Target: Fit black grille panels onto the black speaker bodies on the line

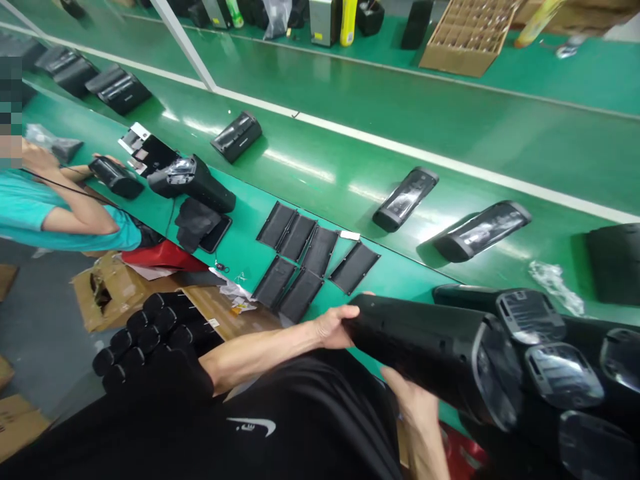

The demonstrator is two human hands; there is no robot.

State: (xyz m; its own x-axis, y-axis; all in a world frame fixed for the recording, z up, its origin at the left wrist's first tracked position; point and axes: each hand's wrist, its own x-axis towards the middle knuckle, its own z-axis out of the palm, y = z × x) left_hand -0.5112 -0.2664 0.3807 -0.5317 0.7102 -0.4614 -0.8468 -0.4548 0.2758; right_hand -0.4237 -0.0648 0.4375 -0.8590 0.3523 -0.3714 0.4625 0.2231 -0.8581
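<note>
Six black panels (320, 251), wearer's two hands (334, 327)

Looks like a factory assy. line: a co-worker (65, 213) is sitting by the long green bench (245, 260), black units (405, 199) are lying beyond it, open cardboard boxes (107, 290) are standing below it.

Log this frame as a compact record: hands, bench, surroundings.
Left hand: holding one end of a large black housing
Right hand: at the housing's near side, fingers mostly hidden
Bench: six flat black panels
Carton: open, beside dark rounded parts
Co-worker: teal shirt, at image left
</note>
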